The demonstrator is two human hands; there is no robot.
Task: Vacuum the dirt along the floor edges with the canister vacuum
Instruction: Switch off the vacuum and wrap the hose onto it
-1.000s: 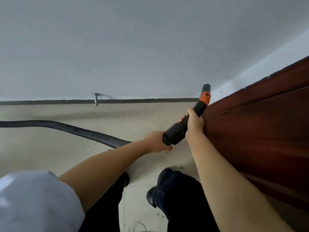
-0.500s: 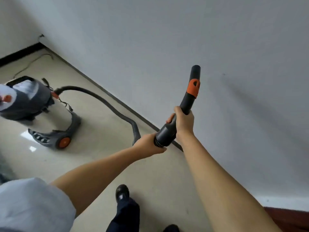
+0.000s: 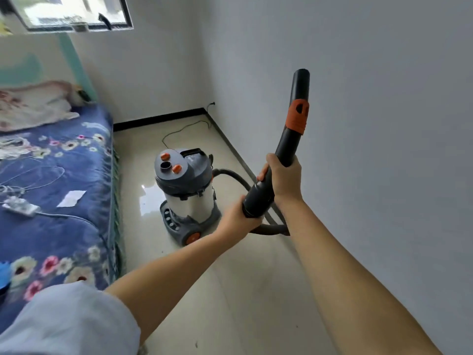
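Both hands clamped on vacuum wand [image 3: 294, 129], centre-right of frame: right hand [image 3: 284, 180] mid-shaft, left hand [image 3: 239, 217] at cuff. Nozzle raised off floor. Canister vacuum [image 3: 186, 190] centre. Risk: hose [image 3: 235, 176] tug tips canister.

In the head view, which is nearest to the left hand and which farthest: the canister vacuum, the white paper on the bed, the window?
From the left hand:
1. Canister vacuum, on the floor just to the hand's left.
2. White paper, farther left, on the blue floral bed.
3. Window, on the far wall, top left.
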